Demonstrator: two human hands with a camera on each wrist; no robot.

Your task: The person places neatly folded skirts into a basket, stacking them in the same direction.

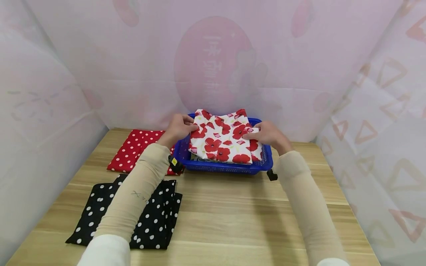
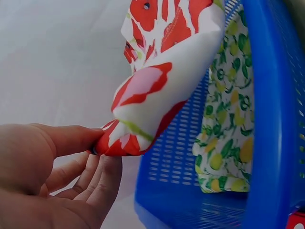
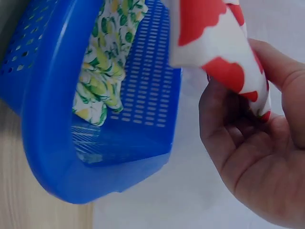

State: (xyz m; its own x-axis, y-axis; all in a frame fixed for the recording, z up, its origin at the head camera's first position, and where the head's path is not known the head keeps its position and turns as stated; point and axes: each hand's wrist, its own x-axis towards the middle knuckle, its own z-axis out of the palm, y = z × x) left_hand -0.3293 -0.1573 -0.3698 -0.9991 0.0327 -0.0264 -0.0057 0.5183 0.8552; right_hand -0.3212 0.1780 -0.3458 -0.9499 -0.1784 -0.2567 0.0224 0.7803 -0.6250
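A folded white garment (image 1: 221, 142) printed with red flowers hangs over the blue plastic basket (image 1: 229, 169). My left hand (image 1: 179, 127) pinches its left edge; in the left wrist view, thumb and fingertips meet on the cloth's corner. At the opposite side, my right hand (image 1: 267, 133) grips the edge between thumb and curled fingers. Below the raised garment, a folded cloth (image 2: 226, 114) with a yellow and green lemon print lies inside the basket, seen in both wrist views. The head view mostly hides that cloth.
Left of the basket lies a folded red cloth (image 1: 128, 153) with white dots, partly behind the left arm. Nearer is a black cloth (image 1: 153, 225) with white dots, crossed by the same arm. The wooden table (image 1: 226, 218) meets printed curtains (image 1: 139, 74) at the back and sides.
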